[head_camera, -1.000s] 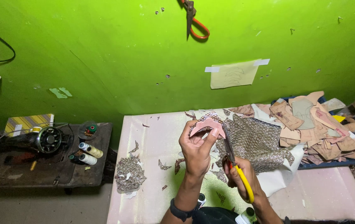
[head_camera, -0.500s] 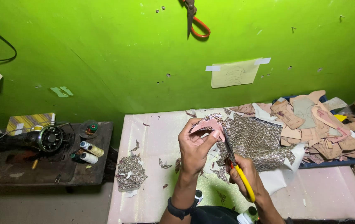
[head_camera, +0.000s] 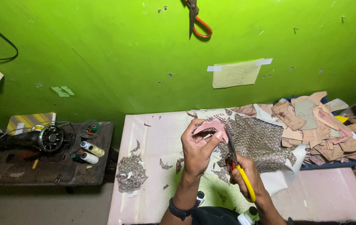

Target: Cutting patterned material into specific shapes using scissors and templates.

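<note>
- The left hand is raised over the bench, fingers curled, pinching a pink piece between thumb and fingertips.
- The pink piece sits at the top of that hand, just above the palm, tilted up towards the camera; glittery sheet hangs from it to the right.
- The right hand is closed round the yellow handles of scissors, lower and just right of the left hand.
- The scissor blades point up towards the pink piece, meeting the material just beside the left thumb; I cannot tell whether the blades are parted.
- The glittery sheet spreads across the bench behind both hands, running right to a heap of tan cut-outs.
- A small pile of glittery scraps lies on the bench well left of the left hand, with loose offcuts between.
- A dark side table left of the bench carries a sewing machine and thread spools.
- On the green wall hang orange-handled shears and a taped paper.
</note>
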